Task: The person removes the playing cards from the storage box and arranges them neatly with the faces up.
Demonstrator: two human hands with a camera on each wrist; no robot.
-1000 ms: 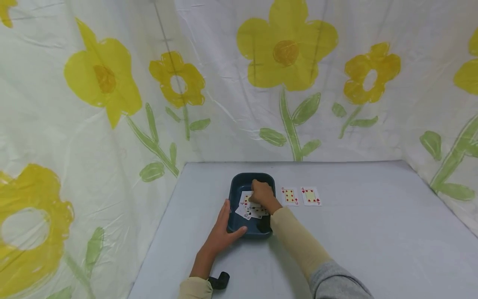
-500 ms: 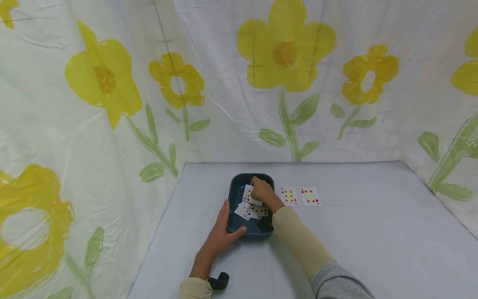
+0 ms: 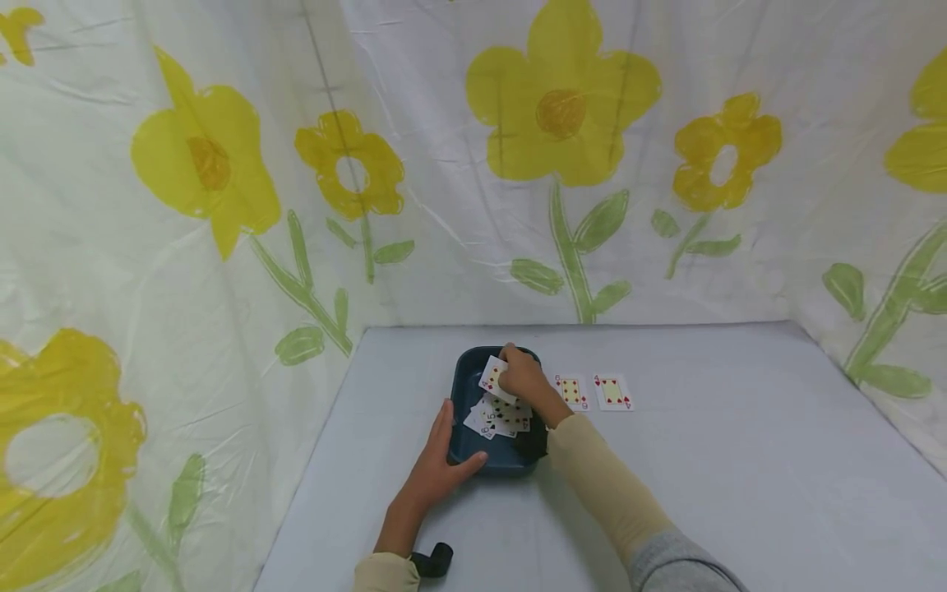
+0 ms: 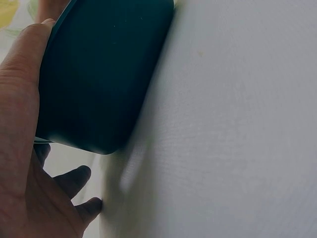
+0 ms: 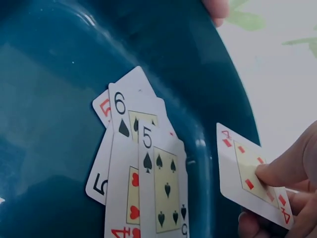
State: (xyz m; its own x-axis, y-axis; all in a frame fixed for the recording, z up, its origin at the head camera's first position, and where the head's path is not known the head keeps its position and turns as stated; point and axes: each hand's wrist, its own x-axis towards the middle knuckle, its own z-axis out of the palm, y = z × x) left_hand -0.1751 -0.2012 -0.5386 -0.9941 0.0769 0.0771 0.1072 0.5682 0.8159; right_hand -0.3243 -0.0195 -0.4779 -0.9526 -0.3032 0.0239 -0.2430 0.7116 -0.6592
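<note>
A dark blue-green tray (image 3: 491,462) stands on the table with a loose pile of playing cards inside, the five of spades (image 5: 166,183) on top. Partly under it lie the six of spades (image 5: 121,109) and several others. My right hand (image 3: 527,378) pinches the four of diamonds (image 5: 230,171) between thumb and fingers, face up, over the tray's far right part. At the tray's near left corner rests my left hand (image 3: 435,464), its fingers straight along the left side and its thumb at the near edge; in the left wrist view the fingers are spread.
Right of the tray, a six of diamonds (image 3: 571,393) and a red four (image 3: 613,393) lie face up side by side on the white table (image 3: 725,460). A flower-printed curtain (image 3: 444,205) encloses the back and sides.
My right hand has lifted the four of diamonds off the pile and drawn it slightly back and up, uncovering more of the cards beneath. The left hand has stayed at the tray.
</note>
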